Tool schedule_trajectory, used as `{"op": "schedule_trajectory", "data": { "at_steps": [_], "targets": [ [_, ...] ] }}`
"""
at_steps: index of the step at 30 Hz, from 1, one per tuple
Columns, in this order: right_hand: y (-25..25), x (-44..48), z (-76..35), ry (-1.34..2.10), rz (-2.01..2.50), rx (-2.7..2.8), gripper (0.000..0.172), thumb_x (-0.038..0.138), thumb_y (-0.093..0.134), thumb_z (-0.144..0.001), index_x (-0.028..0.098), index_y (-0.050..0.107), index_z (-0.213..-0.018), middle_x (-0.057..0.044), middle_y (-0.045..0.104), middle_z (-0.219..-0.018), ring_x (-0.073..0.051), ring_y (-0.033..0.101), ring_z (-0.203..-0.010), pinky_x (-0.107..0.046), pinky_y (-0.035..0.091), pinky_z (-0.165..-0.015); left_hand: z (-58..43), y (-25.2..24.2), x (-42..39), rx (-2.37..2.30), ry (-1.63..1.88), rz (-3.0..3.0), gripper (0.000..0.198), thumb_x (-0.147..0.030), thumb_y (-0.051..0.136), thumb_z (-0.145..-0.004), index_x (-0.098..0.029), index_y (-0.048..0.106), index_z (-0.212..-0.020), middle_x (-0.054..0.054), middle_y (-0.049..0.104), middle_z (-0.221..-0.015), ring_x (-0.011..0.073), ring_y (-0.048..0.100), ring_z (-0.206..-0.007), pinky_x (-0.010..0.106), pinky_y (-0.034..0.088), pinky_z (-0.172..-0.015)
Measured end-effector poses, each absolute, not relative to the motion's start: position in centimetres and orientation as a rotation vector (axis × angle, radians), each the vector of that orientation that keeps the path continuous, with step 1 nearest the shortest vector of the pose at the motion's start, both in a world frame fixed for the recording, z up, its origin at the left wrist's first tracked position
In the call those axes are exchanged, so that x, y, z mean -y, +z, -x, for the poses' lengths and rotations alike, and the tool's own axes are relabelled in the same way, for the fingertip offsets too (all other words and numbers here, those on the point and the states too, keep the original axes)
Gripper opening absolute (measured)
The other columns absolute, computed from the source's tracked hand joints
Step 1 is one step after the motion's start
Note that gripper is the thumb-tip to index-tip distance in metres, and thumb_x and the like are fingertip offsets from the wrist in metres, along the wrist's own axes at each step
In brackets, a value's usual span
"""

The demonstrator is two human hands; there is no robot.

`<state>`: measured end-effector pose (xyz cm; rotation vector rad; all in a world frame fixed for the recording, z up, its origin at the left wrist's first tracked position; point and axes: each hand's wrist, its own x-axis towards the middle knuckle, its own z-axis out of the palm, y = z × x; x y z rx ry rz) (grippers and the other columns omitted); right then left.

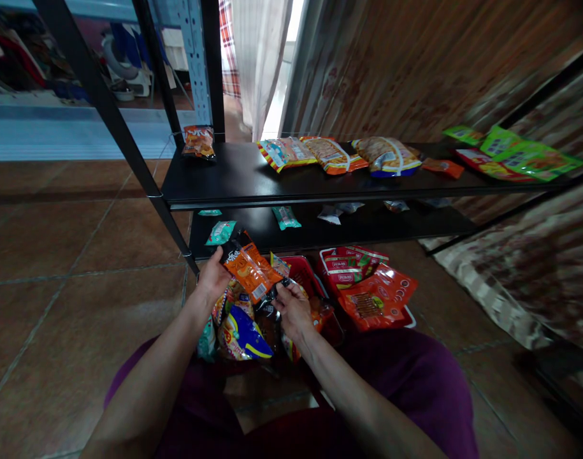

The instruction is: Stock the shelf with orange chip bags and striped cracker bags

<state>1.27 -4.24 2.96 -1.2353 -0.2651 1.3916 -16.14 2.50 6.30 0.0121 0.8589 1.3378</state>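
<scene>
An orange and black snack bag is stretched between my two hands, its barcode side facing up. My left hand grips its upper left edge, fingers partly behind it. At its lower right corner my right hand pinches the black end. Directly beneath lies a red basket of mixed snack packets, among them a blue and yellow bag. Beside it on the right, a second basket holds red packets and an orange-red bag.
A black shelf rack stands in front. Its upper level carries a small orange bag, several larger snack bags and green packets. Teal packets lie on the lower level. Curtains hang behind, above a tiled floor.
</scene>
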Motion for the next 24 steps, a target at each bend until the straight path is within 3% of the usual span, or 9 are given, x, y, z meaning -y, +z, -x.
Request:
{"op": "schedule_trajectory", "data": {
  "at_steps": [10,15,19,22,24],
  "targets": [
    [4.5,3.3,-1.9,1.352,1.254,0.333,0.039,0.032,0.087,-0.045,0.019,0.054,-0.062,0.006,0.058,-0.058,-0.008,0.054,-0.054,-0.021,0.047,-0.054,15.9,6.2,-2.7,-0.861,1.245,-0.010,0.036,-0.036,0.044,-0.093,-0.013,0.061,-0.114,0.012,0.072,-0.097,0.0205,0.069,-0.085,0.034,0.053,-0.081],
    [4.0,3.1,-2.0,1.310,1.291,0.414,0.036,0.034,0.082,-0.052,0.021,0.059,-0.076,0.005,0.059,-0.065,-0.011,0.057,-0.060,-0.023,0.050,-0.058,16.0,5.9,-2.6,-0.860,1.217,0.005,0.038,-0.038,0.044,-0.092,-0.012,0.060,-0.116,0.012,0.072,-0.096,0.0209,0.069,-0.084,0.033,0.054,-0.079],
    [3.6,3.1,-2.4,1.060,1.428,0.749,0.047,0.036,0.072,-0.066,0.024,0.056,-0.109,-0.004,0.064,-0.098,-0.020,0.062,-0.090,-0.036,0.053,-0.079,16.1,5.4,-2.7,-0.872,1.211,0.016,0.039,-0.039,0.045,-0.091,-0.013,0.059,-0.117,0.012,0.072,-0.095,0.0233,0.069,-0.086,0.036,0.054,-0.080],
    [4.2,3.7,-2.9,0.632,1.497,1.312,0.048,0.032,0.060,-0.079,0.024,0.052,-0.125,-0.011,0.052,-0.131,-0.026,0.048,-0.122,-0.048,0.038,-0.104,16.1,5.0,-2.9,-0.900,1.243,0.030,0.037,-0.038,0.047,-0.091,-0.014,0.059,-0.117,0.012,0.072,-0.096,0.0233,0.069,-0.086,0.036,0.054,-0.079],
    [4.8,4.2,-2.8,0.412,1.432,1.696,0.041,0.029,0.052,-0.086,0.027,0.053,-0.127,-0.008,0.042,-0.144,-0.026,0.033,-0.135,-0.050,0.028,-0.111,16.0,4.9,-2.9,-0.926,1.257,0.039,0.037,-0.038,0.046,-0.091,-0.014,0.059,-0.116,0.012,0.072,-0.095,0.0234,0.069,-0.084,0.036,0.054,-0.078]
  ]
}}
